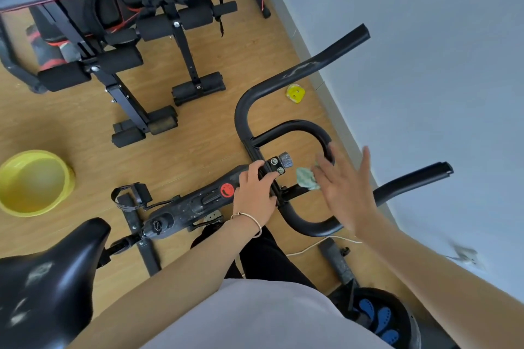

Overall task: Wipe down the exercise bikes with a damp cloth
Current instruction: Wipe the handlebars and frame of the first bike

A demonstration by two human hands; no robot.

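A black exercise bike stands below me, with its handlebar (pixel 283 133) curving out toward the wall and its saddle (pixel 48 278) at the lower left. My left hand (pixel 255 193) is closed around the handlebar stem, just beside the bolted clamp (pixel 276 166). My right hand (pixel 346 187) is blurred over the handlebar's inner loop, its fingers stretched out. A small pale green cloth (pixel 305 177) sticks out at its thumb side, pinched there as far as the blur lets me see. The bike frame (pixel 198 201) looks dusty and scuffed.
A yellow basin (pixel 34 181) sits on the wooden floor at the left. A black exercise bench (pixel 127 65) with foam rollers fills the upper left. A small yellow object (pixel 295 93) lies near the grey wall (pixel 425 51). A white cable (pixel 317 245) runs under the handlebar.
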